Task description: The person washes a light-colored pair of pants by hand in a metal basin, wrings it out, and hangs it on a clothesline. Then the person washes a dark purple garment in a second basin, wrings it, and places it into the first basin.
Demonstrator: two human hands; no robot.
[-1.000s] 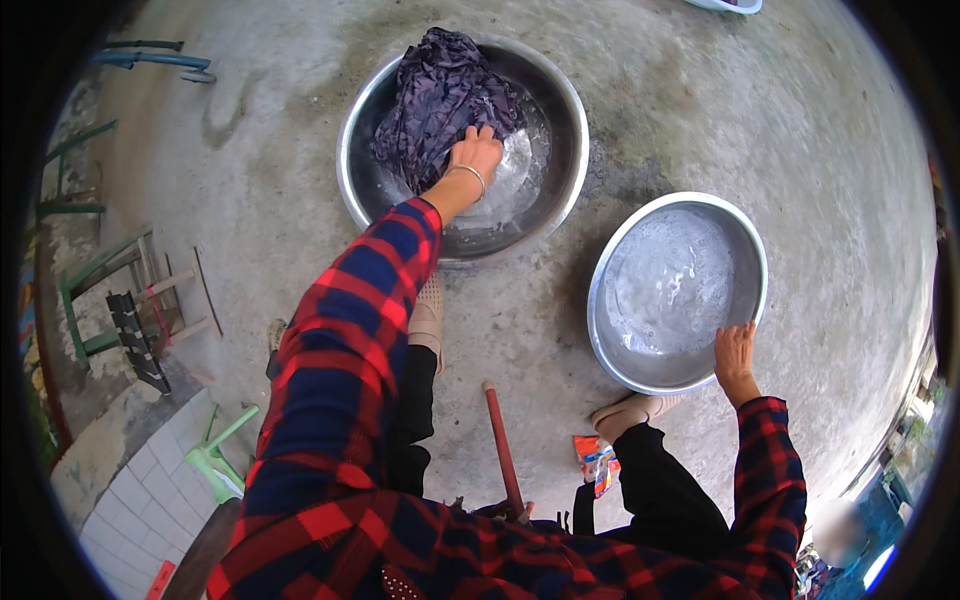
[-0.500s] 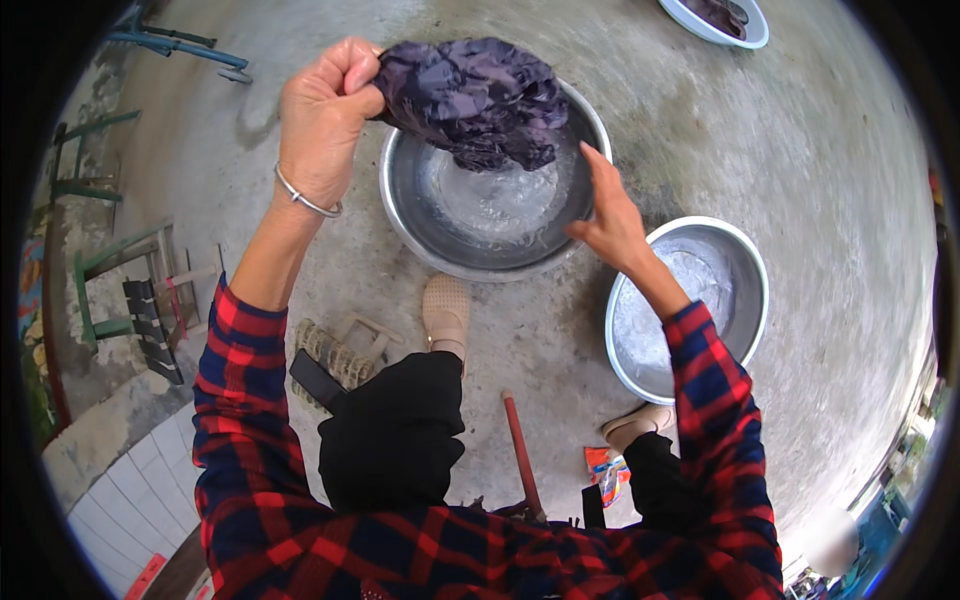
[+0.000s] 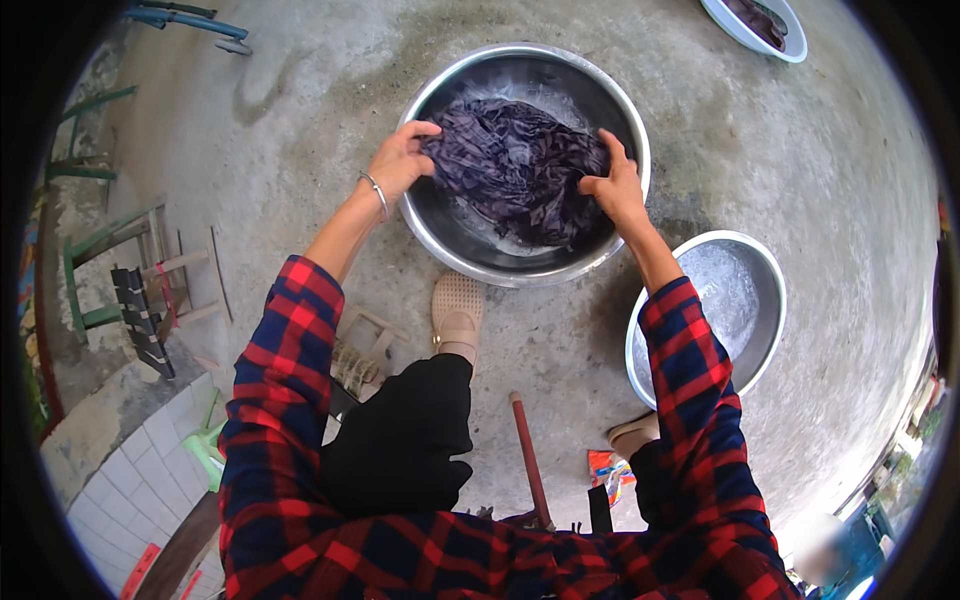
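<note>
2 steel basins (image 3: 745, 300) sit close; a beige shoe (image 3: 457, 312) crowds the cloth's basin (image 3: 520, 265)

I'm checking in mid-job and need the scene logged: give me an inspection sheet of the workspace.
Surface: wet, stained concrete floor.
Job's things: dark purple cloth in the big steel basin with water.
Clutter: second steel basin at right, white bowl at top, red stick.
Grippers: left hand and right hand both grip the cloth.
Cables: nothing seen.
Surroundings: green frames and tiled ledge at left.
</note>
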